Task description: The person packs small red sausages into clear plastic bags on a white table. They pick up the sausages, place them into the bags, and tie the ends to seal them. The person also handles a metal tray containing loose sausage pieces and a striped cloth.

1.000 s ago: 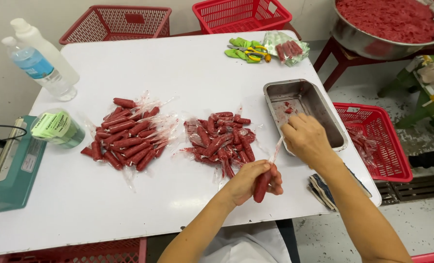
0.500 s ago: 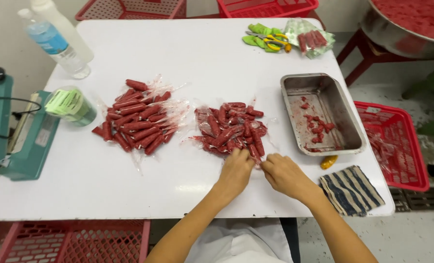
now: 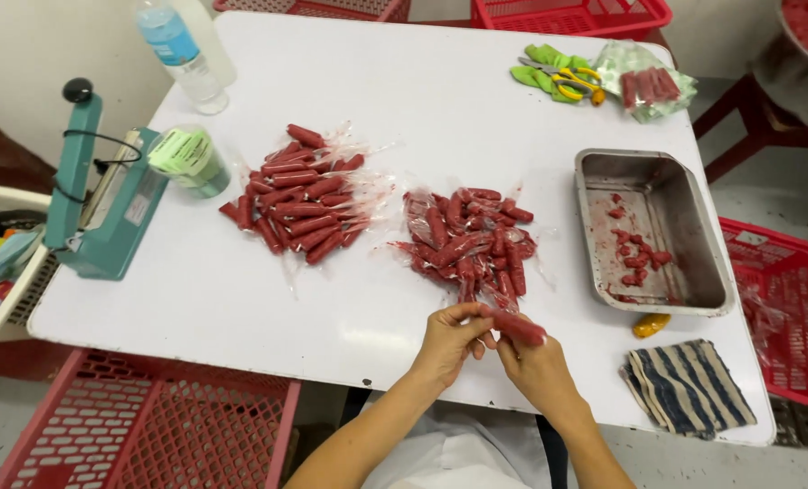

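Both my hands meet near the front edge of the white table [image 3: 440, 100]. My left hand [image 3: 447, 341] pinches the left end of a red sausage in clear plastic [image 3: 515, 326]. Around the right part of that sausage, my right hand [image 3: 538, 367] is closed. Just beyond my hands lies a pile of wrapped red sausages [image 3: 470, 240]. A second, tidier pile of sausages [image 3: 300, 204] lies to its left. A metal tray [image 3: 694, 281] with a few red scraps stands to the right.
A teal heat sealer [image 3: 105, 204] and a green-lidded jar [image 3: 189, 160] sit at the left, a water bottle [image 3: 176, 52] behind. Green-and-yellow scissors [image 3: 562, 77] and a bag of sausages [image 3: 647, 83] lie far right. A striped cloth [image 3: 685, 385] lies near right. Red baskets [image 3: 150, 426] surround the table.
My right hand came back from the metal tray to join my left hand. Both hands drew toward the front edge with one sausage. The camera tilted down.
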